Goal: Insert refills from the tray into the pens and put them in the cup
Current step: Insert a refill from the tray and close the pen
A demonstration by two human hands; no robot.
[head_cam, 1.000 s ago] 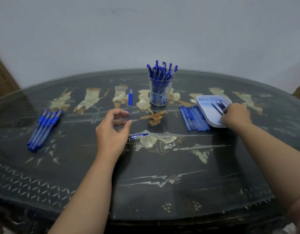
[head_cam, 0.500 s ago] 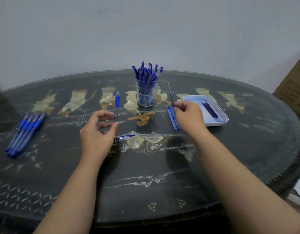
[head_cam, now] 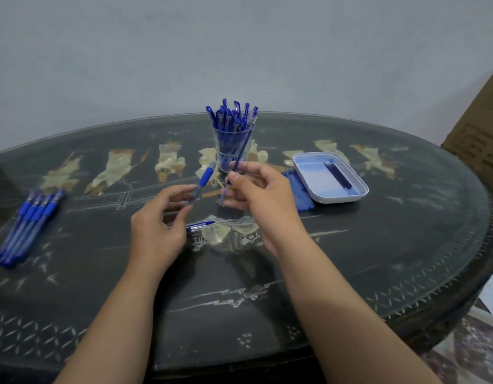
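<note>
A plain pale wall (head_cam: 239, 45) stands behind a dark oval table (head_cam: 406, 245) with a glass top and pale inlaid figures. The clear cup (head_cam: 225, 162) stands near the table's far edge at the middle, packed with blue pens (head_cam: 228, 117) standing upright. Far to the right of the cup, past the table's rim, a brown cardboard box (head_cam: 481, 134) shows.

Nearer the person than the cup, and slightly left of it, the left hand (head_cam: 156, 228) pinches a pen barrel (head_cam: 205, 177) between thumb and curled fingers; the barrel tilts up toward the cup, its blue grip uppermost. Directly in front of the cup, the right hand (head_cam: 263, 195) pinches a thin blue refill (head_cam: 241, 153) between thumb and fingertips. The refill slants up across the cup's front, and its lower end hangs just beside the barrel, apart from it.

To the right of the cup the white tray (head_cam: 336, 200) lies flat with a few dark refills (head_cam: 338, 176) in it. Between cup and tray a row of thin blue sticks (head_cam: 299, 192) lies touching the tray's left side. Well left of the cup, a bundle of loose pens (head_cam: 29, 220) lies side by side. In front of the cup, beyond the hands, a short blue-and-clear pen piece (head_cam: 201, 225) lies on the glass.
</note>
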